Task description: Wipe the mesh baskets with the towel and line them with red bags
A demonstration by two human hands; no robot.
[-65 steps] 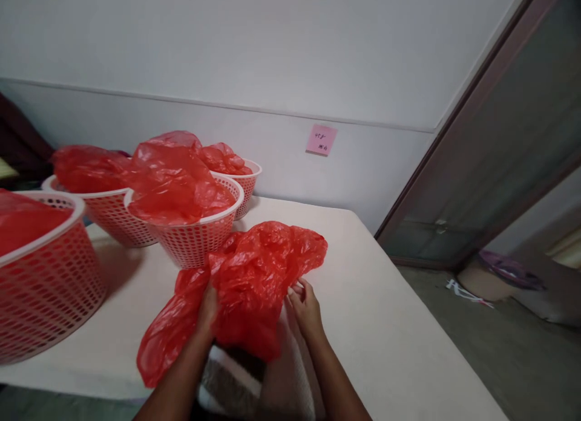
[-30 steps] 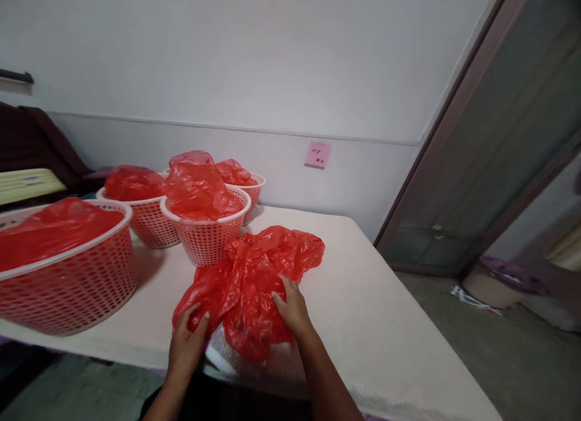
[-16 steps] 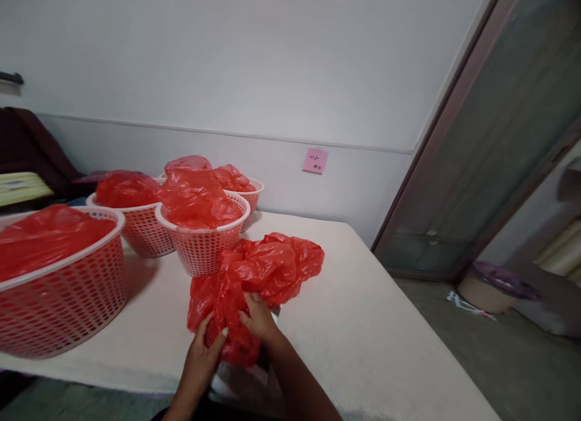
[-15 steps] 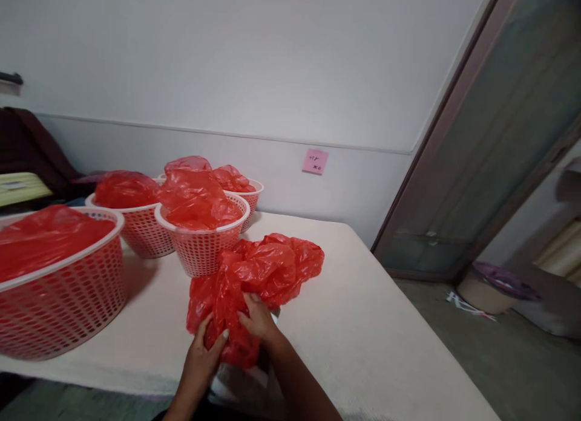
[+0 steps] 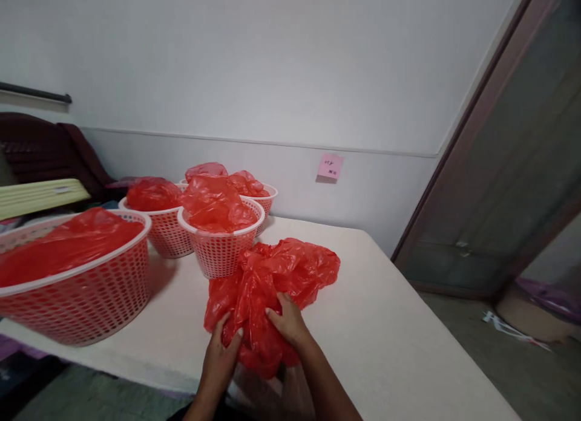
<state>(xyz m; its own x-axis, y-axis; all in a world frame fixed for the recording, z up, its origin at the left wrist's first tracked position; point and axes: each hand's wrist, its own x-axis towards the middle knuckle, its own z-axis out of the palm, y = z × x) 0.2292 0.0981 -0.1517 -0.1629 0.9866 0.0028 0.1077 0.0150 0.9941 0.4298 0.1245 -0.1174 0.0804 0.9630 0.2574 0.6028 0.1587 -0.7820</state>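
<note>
A crumpled red plastic bag (image 5: 290,267) lies on the white-covered table (image 5: 390,342), partly against the front of a pink basket (image 5: 222,254). My left hand (image 5: 222,351) grips its near left part, thumb and fingers closed around the film. On the right side of the same bunch, my right hand (image 5: 288,318) pinches the plastic, with some fingertips hidden in the folds. The near end of the bag hangs toward me between both hands. Something pale and see-through shows below it, too unclear to name.
A large pink basket (image 5: 113,294) holding red plastic stands at the left. Further baskets (image 5: 170,230) with red bags are grouped behind. A pink note (image 5: 330,166) is on the wall. The table's right edge slopes toward a glass door (image 5: 481,185); a bin (image 5: 535,312) stands on the floor.
My view has turned left, so everything sits further right in the picture. Both hands keep hold of the bag, and its near end looks slightly wider between them.
</note>
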